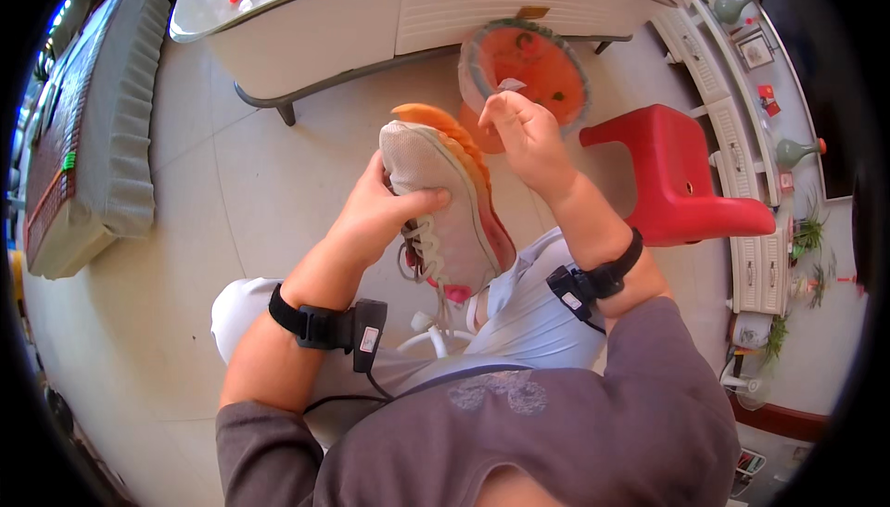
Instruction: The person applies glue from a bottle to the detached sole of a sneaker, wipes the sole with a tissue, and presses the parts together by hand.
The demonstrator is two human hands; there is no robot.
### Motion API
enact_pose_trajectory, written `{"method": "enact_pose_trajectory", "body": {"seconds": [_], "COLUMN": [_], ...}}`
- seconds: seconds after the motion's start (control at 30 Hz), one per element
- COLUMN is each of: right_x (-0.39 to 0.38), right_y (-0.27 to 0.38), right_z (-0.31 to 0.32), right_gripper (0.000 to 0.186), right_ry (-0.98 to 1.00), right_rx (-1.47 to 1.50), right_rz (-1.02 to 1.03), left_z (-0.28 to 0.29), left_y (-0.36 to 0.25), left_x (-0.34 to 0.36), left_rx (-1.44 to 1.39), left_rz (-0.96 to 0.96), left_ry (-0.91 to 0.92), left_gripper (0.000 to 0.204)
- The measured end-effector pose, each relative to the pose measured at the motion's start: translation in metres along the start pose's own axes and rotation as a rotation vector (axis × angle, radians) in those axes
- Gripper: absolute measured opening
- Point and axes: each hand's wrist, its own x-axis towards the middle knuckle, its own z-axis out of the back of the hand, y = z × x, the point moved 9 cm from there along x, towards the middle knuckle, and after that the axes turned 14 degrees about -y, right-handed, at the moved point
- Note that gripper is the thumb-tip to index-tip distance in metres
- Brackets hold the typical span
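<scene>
My left hand (382, 212) grips a white sneaker (436, 215) with an orange and pink sole, thumb across its side, toe pointing up and away from me. White laces hang from it toward my lap. My right hand (524, 132) is closed around a small pale wipe or cloth (510, 86) and rests against the orange sole edge near the toe. Both wrists carry black straps with small devices.
An orange basin (538, 67) with a clear rim sits on the tiled floor past the shoe. To its right stands a red plastic stool (681, 178). A white low table (371, 6) lies ahead, a grey cushioned bench (93, 127) at left, and white cabinets (742, 145) at right.
</scene>
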Motion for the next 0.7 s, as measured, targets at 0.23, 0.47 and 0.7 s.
{"method": "enact_pose_trajectory", "body": {"seconds": [0.23, 0.47, 0.7], "right_x": [-0.005, 0.005, 0.009], "right_y": [-0.013, -0.024, 0.000], "right_z": [-0.017, 0.000, 0.010], "right_gripper": [0.022, 0.016, 0.022], "right_ry": [0.154, 0.017, -0.150], "right_rx": [0.141, 0.068, -0.275], "right_rz": [-0.233, -0.171, 0.230], "left_z": [0.003, -0.004, -0.010], "left_y": [-0.001, -0.007, -0.012], "left_x": [0.001, -0.007, -0.008], "left_rx": [0.003, 0.062, 0.074], "left_rz": [-0.013, -0.049, -0.107], "left_ry": [-0.003, 0.059, 0.085], "left_gripper": [0.066, 0.068, 0.067]}}
